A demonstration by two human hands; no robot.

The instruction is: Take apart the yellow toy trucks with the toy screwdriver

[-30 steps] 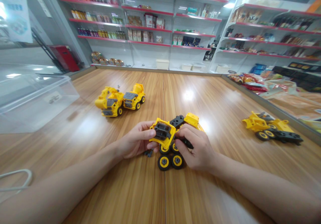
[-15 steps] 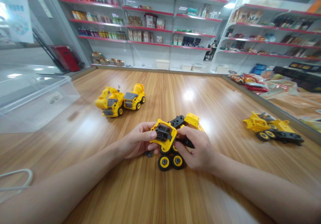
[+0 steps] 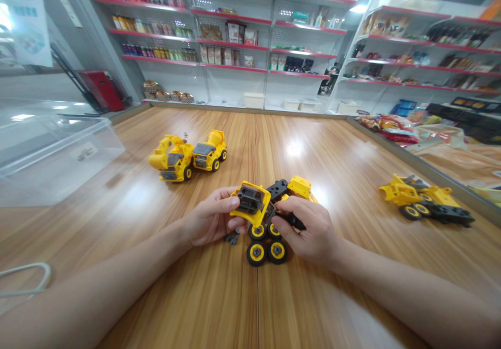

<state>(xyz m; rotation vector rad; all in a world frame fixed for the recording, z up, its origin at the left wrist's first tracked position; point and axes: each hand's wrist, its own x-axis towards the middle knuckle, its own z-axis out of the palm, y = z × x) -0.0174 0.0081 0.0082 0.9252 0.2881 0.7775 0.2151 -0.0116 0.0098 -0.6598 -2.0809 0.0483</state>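
My left hand [image 3: 217, 216] is closed on a yellow toy truck cab [image 3: 251, 203], its thumb on the dark grey inner part. In my right hand [image 3: 309, 229] is a black-handled screwdriver [image 3: 293, 220], partly hidden by the fingers. Its front end is at the cab's right side, beside a dark grey piece [image 3: 270, 212]; whether they touch I cannot tell. Several yellow-hubbed toy wheels [image 3: 257, 253] lie just below the hands. Small grey parts [image 3: 231, 239] rest under my left hand. Behind the hands is a black toy chassis [image 3: 277, 190] by a yellow block [image 3: 299, 185].
A toy excavator [image 3: 172, 158] and a toy mixer truck [image 3: 210, 151] stand at the back left. Toward the right edge lies another partly built yellow toy vehicle [image 3: 426, 200]. A clear plastic bin [image 3: 58, 161] is at the left. Stocked shelves [image 3: 230, 41] line the far wall.
The cab has shifted slightly left and up in my left hand and tilted, showing the grey piece on its right more clearly. My right hand has barely moved.
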